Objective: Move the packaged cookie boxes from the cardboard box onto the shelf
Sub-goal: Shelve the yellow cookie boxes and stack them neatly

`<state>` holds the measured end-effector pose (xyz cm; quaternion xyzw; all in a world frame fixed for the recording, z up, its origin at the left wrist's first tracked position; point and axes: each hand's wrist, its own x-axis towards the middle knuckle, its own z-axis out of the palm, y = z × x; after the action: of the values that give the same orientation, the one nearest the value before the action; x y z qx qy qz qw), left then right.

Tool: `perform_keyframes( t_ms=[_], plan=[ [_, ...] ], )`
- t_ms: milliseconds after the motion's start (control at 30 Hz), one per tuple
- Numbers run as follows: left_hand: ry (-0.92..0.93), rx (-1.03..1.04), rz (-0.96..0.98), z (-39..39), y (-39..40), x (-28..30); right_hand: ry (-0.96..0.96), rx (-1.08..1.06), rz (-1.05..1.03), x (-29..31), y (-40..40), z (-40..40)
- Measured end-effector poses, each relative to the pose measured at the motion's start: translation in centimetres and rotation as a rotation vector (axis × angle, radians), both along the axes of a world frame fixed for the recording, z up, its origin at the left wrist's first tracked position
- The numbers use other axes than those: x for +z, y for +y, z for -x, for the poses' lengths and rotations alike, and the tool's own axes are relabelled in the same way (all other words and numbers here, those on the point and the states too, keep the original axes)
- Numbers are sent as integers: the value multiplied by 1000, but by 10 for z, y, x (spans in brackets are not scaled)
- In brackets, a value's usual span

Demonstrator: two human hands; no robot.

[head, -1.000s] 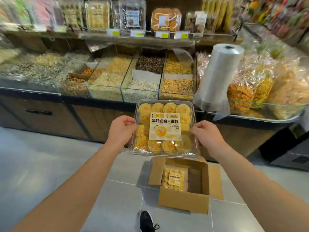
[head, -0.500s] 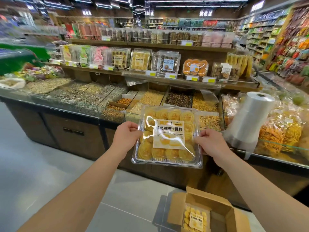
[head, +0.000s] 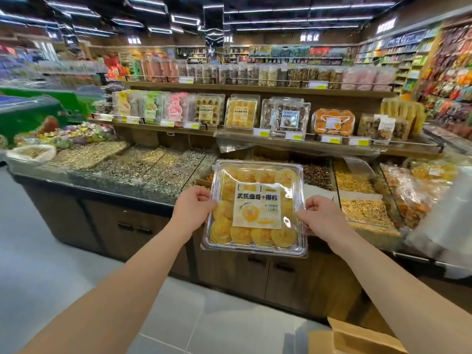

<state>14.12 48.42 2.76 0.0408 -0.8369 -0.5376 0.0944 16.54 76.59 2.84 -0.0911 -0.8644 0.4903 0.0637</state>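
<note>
Clear plastic forms the clamshell cookie box (head: 255, 208), which is held in mid-air in front of the bulk-food counter (head: 102, 175), well below the wooden shelf (head: 293, 141). Its lid faces the camera and carries a pale label (head: 258, 205) with dark printed characters. Round yellow cookies show through the lid around the label.

Left hand (head: 192, 208): closed on the left edge of the cookie box, thumb on the lid, fingers curled behind. Right hand (head: 323, 215): closed on the right edge of the same box in the same manner. Both forearms extend from the bottom of the view.

Wooden shelf: carries a row of packaged goods standing upright behind yellow price tags. One matching yellow cookie box (head: 241, 111) stands on it, above and slightly left of the held box. A dark-cookie package (head: 288, 117) stands just beside it on the right.

Cardboard box (head: 357, 338): on the floor at the lower right corner, only partly in view; its contents cannot be seen.
</note>
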Motion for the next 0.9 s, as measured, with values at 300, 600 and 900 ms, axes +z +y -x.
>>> perform_keyframes(
  t_ms=[300,600,900],
  plan=[
    [25,57,54,130,-67,-5,50,54,-6,-7,-71,137],
    [48,86,116,329,-110,9,100,91,3,9,-113,343],
    [74,146,108,479,-148,30,145,146,-100,37,-154,496]
  ],
)
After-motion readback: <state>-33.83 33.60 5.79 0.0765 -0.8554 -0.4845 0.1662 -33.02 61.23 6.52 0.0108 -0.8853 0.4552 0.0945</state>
